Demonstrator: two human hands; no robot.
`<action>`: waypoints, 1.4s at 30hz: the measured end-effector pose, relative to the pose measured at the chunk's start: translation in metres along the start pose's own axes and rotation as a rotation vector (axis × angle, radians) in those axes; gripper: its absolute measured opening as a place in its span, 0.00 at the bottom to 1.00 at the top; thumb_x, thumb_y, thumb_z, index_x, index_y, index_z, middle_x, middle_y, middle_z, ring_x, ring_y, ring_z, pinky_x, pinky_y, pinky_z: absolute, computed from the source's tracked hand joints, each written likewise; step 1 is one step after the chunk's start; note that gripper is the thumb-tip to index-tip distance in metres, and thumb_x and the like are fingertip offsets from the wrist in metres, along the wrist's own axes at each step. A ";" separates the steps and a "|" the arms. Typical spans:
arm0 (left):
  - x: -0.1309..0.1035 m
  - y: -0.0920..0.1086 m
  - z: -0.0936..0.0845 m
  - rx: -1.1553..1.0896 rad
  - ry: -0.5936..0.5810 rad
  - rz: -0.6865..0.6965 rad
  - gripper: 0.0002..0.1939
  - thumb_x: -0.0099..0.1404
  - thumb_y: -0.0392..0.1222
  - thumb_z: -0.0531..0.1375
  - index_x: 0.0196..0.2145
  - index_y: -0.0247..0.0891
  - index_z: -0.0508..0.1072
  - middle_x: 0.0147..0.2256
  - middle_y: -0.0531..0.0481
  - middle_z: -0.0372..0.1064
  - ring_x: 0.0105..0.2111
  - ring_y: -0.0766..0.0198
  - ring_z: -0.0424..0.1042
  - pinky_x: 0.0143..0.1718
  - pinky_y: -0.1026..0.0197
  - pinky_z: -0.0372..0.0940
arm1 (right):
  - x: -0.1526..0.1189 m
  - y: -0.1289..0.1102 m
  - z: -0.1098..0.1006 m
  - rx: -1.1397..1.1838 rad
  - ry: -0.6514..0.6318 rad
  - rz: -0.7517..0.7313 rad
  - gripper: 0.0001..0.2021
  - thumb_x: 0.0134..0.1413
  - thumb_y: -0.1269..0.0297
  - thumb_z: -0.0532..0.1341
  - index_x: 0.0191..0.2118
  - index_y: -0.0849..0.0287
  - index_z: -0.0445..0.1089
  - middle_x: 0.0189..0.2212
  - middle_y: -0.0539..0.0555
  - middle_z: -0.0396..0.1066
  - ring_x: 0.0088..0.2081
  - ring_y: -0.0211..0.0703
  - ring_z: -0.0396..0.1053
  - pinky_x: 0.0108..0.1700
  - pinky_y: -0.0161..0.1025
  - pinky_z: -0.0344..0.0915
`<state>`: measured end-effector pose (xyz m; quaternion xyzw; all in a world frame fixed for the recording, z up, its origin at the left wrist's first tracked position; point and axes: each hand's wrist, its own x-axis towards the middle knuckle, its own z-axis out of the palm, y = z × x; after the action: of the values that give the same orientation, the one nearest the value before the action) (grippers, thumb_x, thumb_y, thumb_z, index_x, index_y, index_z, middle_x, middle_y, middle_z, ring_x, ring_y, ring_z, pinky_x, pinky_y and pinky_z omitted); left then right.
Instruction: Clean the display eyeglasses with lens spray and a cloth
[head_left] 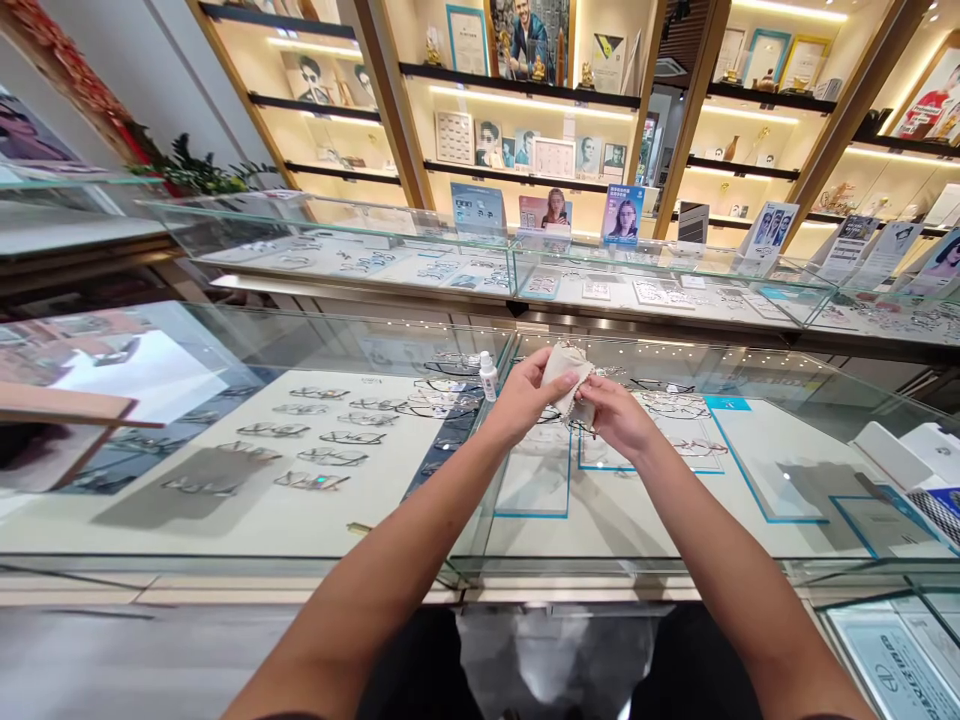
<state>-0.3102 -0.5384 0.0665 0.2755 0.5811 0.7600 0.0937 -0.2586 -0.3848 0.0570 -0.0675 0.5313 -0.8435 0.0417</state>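
While your left hand (519, 402) is pinching the beige cloth (564, 376) above the glass table (637, 530), your right hand (619, 418) is clamping its lower edge, and a little white bottle (488, 380) is just kinda standing beside your left hand.

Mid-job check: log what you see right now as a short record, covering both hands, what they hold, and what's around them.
Left hand: gripping a pale cloth
Right hand: fingers on the same cloth
Cloth: bunched between both hands; cannot tell whether it wraps anything
Nearest item: small white bottle, upright, beside the left hand
Work surface: glass display counter
Under the glass: eyeglasses, laid out in rows at picture left
Background: second glass showcase, with lit shelves behind it
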 end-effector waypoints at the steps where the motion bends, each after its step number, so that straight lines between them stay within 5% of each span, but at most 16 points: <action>1: 0.000 0.000 0.000 0.002 0.001 -0.005 0.30 0.49 0.59 0.77 0.41 0.37 0.74 0.31 0.52 0.74 0.29 0.66 0.70 0.31 0.64 0.65 | 0.000 0.000 0.001 0.002 0.001 0.000 0.16 0.39 0.55 0.78 0.30 0.57 0.75 0.27 0.47 0.70 0.29 0.35 0.64 0.36 0.37 0.62; 42: -0.001 -0.003 0.000 0.107 0.043 0.032 0.27 0.51 0.60 0.75 0.37 0.37 0.74 0.29 0.54 0.70 0.27 0.68 0.64 0.30 0.64 0.61 | 0.000 0.002 0.002 -0.023 -0.013 0.006 0.16 0.40 0.56 0.78 0.31 0.57 0.75 0.27 0.47 0.71 0.30 0.36 0.65 0.35 0.36 0.61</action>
<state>-0.3097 -0.5386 0.0637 0.2729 0.6183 0.7351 0.0540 -0.2583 -0.3872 0.0563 -0.0719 0.5408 -0.8367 0.0470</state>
